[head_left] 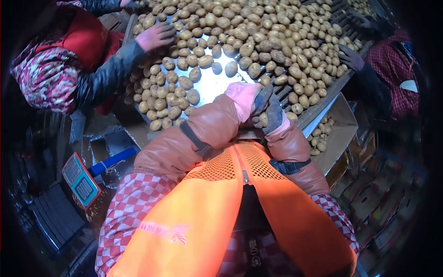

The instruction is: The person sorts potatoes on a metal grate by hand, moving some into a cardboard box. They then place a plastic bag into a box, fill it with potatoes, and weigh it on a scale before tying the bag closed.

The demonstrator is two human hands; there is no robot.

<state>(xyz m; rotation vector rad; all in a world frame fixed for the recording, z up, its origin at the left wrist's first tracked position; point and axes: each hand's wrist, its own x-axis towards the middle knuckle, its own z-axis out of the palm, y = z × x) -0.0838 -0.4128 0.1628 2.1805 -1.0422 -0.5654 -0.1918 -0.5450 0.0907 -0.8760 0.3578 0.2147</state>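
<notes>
My left hand (248, 98), in a pink glove with dark grey fingers, reaches across in front of me at the near edge of the sorting table. Its fingers are bent down and meet those of my right hand (273, 114), which wears the same kind of glove. A potato (263, 119) shows between the fingers of my right hand. Whatever lies under my left fingers is hidden. Loose potatoes (297, 74) spread beyond both hands over dark slats and a bright metal sheet (210, 87).
At the left, a co-worker's pink-gloved hand (157, 37) rests by the potatoes. Another person's gloved hand (351, 57) is at the right edge. A cardboard box (344, 122) with potatoes stands below right. A scale display (80, 180) is at the lower left.
</notes>
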